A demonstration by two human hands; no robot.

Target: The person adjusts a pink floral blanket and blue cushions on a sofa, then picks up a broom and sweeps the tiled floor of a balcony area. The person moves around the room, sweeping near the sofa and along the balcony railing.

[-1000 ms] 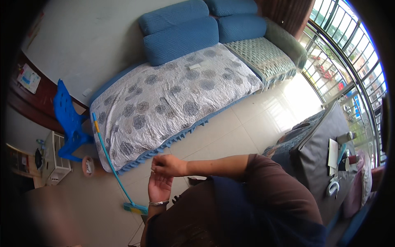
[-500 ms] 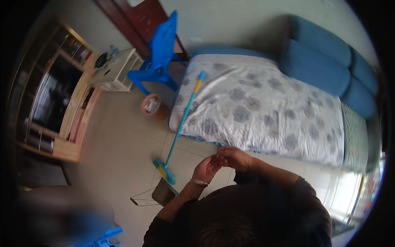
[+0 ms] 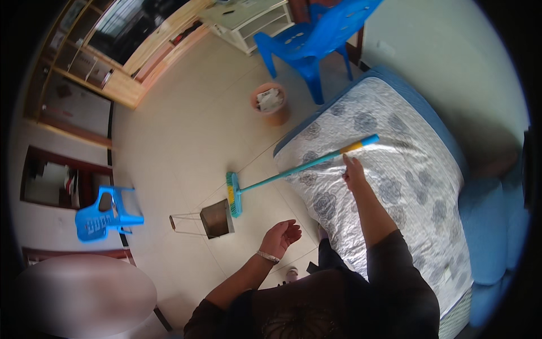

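A broom with a turquoise handle (image 3: 299, 168) leans across the edge of the bed, its bristled head (image 3: 233, 195) down on the tiled floor. My right hand (image 3: 354, 174) reaches out over the bed, fingertips at or very near the handle just below its yellow and blue end; contact is hard to judge. Its fingers look partly extended, not wrapped round the handle. Lower and to the left, my left hand (image 3: 280, 239) hangs in the air with loosely curled, parted fingers and nothing in it. A metal dustpan (image 3: 217, 220) with a long wire handle lies beside the broom head.
The bed's patterned sheet (image 3: 389, 186) fills the right side, with blue cushions (image 3: 483, 226) beyond. A pink waste bin (image 3: 272, 107) holding paper stands near a blue plastic chair (image 3: 310, 48). Another blue chair (image 3: 107, 216) is at left, below a wooden cabinet (image 3: 127, 87).
My hands, close together before, have parted: the right has stretched out to the broom handle, the left stays low. The view has turned and shifted, bringing the second blue chair fully into sight.
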